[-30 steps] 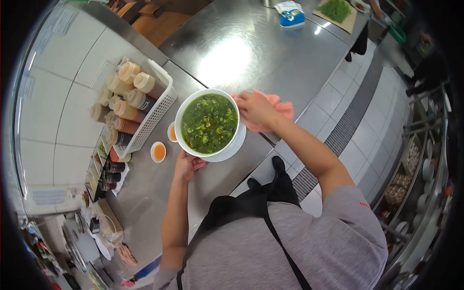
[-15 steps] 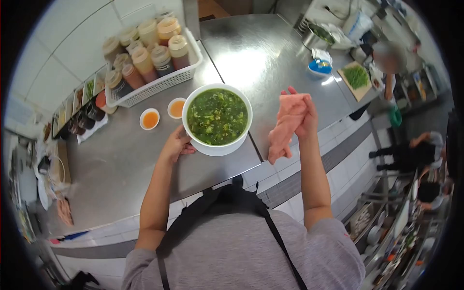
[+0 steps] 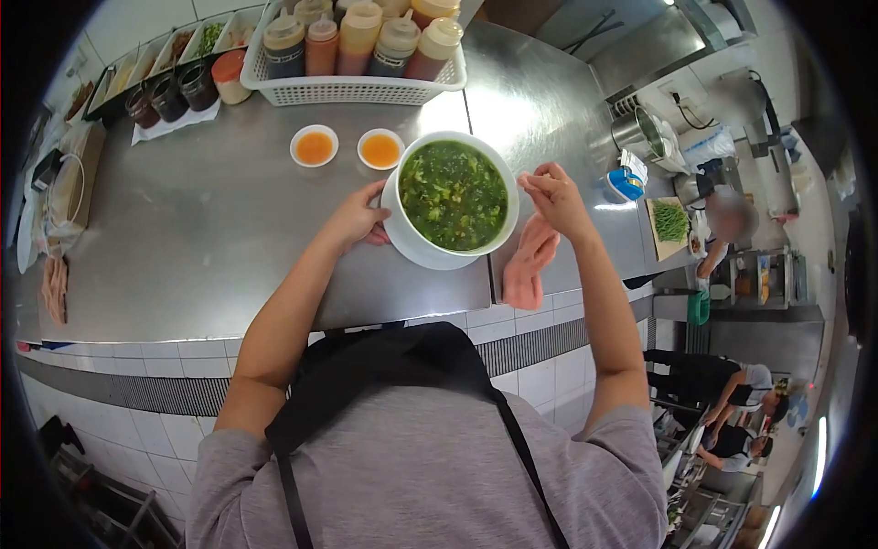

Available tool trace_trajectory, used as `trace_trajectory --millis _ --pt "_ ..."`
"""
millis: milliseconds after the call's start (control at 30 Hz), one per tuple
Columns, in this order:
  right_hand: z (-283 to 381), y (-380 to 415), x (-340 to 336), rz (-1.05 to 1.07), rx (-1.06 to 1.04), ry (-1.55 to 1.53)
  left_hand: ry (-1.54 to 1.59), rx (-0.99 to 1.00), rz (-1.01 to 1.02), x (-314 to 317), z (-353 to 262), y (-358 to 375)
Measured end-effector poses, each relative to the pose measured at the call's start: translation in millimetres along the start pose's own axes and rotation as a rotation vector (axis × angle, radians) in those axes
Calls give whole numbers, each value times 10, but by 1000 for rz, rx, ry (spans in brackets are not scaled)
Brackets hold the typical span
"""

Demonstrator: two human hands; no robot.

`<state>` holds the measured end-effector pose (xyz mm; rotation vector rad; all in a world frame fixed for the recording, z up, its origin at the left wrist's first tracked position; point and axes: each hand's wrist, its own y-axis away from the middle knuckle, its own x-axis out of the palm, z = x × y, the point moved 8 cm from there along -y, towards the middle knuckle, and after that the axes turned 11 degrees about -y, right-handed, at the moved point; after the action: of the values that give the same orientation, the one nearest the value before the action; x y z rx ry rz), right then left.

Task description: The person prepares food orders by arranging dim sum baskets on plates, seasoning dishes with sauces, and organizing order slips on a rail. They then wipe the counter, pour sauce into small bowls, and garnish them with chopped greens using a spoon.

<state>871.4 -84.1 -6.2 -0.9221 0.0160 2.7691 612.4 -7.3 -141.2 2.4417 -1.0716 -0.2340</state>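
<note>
A white bowl of green soup with leafy bits stands on a white plate at the front of the steel counter. My left hand grips the plate's left edge, thumb close against the bowl. Just right of the bowl, my right hand pinches a pink cloth, which hangs down over the counter's front edge. Two small white cups of orange sauce, a left cup and a right cup, sit behind my left hand.
A white basket of squeeze bottles stands at the back, with dark jars to its left. Rightward are a blue-and-white packet and a board of chopped greens. Co-workers stand on the right.
My view has turned and shifted. My right hand has come closer to the bowl and now pinches the cloth near its top, letting it hang. My left hand stays at the plate.
</note>
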Motion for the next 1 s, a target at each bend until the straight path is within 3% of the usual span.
trace_trajectory --millis 67,267,1000 --pt "273 -44 177 154 -300 409 -5 6 4 -2 23 -21" --pt "423 -21 378 313 -224 660 -32 4 -35 -19 15 -4" --pt "457 730 674 48 84 222 -8 -11 -11 -8 44 -61"
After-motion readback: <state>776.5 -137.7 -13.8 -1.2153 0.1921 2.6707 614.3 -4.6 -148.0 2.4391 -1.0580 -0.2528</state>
